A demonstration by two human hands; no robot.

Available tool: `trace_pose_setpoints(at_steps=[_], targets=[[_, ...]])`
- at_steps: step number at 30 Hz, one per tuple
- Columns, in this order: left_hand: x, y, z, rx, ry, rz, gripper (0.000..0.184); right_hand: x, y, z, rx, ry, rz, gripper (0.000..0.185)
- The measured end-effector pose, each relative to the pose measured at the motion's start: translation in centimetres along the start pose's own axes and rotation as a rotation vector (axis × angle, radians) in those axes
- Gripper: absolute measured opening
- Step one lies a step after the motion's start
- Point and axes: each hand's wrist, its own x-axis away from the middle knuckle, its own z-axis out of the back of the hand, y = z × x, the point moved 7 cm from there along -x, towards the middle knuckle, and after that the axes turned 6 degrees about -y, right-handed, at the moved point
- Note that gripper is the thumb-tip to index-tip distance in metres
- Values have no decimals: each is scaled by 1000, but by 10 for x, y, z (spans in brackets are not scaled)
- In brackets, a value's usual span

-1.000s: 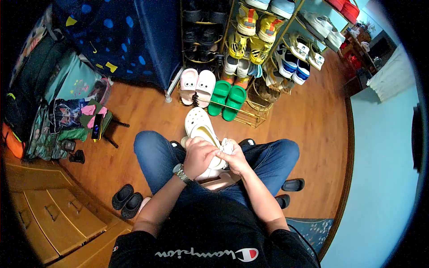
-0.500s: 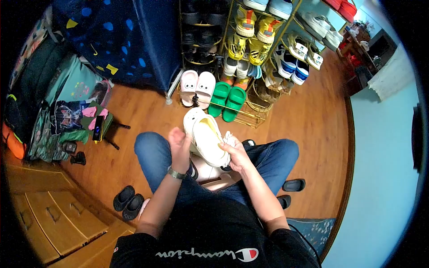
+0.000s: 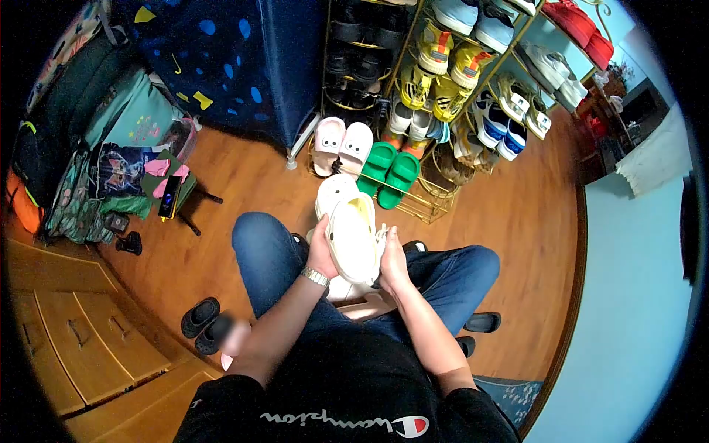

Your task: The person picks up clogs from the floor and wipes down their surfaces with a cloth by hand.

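Observation:
White clogs (image 3: 354,247) with a pale yellow inside are held up over my lap, tilted with a toe pointing away; they seem to be two, overlapping. My left hand (image 3: 321,252) grips their left side, its thumb lying along the edge. At the right side my right hand (image 3: 394,258) holds them near a loose white strap or lace, thumb up and the other fingers mostly hidden. Beneath, between my knees, is a pale pink-and-white surface (image 3: 347,289), partly covered by the clogs and my arms.
Ahead stands a gold wire shoe rack (image 3: 432,210) with several pairs, including green slides (image 3: 400,181) and pink-white slides (image 3: 355,148). Black clogs (image 3: 199,317) lie at left near wooden drawers (image 3: 81,340). A small stool (image 3: 193,221) bears a phone. A wall (image 3: 628,295) runs along the right.
My left hand, open and off the clogs before, has closed on their left side. The clogs are more upright. My right thumb has lifted off the inside, and the view has shifted left.

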Motion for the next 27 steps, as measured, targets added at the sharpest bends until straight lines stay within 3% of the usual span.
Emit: trace_pose_setpoints(at_steps=[1, 2, 5, 9, 13, 19, 21, 24, 27], targets=[[0, -1, 2, 13, -5, -1, 65, -2, -3, 0, 47, 61, 62, 40], [0, -4, 5, 25, -7, 1, 65, -5, -2, -9, 54, -88, 21, 41], [-3, 2, 12, 24, 5, -35, 64, -25, 9, -8, 22, -193, 83, 28], [-6, 29, 9, 4, 92, -201, 62, 8, 1, -21, 156, -71, 174, 25], [-10, 34, 22, 59, 148, -273, 60, 24, 4, -19, 98, -105, 259, 22], [-20, 29, 13, -59, 203, -250, 60, 58, -52, -43, 1008, -15, 887, 14], [-21, 25, 12, -100, 214, -271, 54, 66, -56, -57, 1191, -79, 984, 13], [-19, 13, 15, -252, 305, -336, 52, 67, -48, -84, 1466, -193, 961, 12], [-22, 4, 22, -158, 255, -247, 49, 63, -51, -98, 1571, -245, 981, 11]])
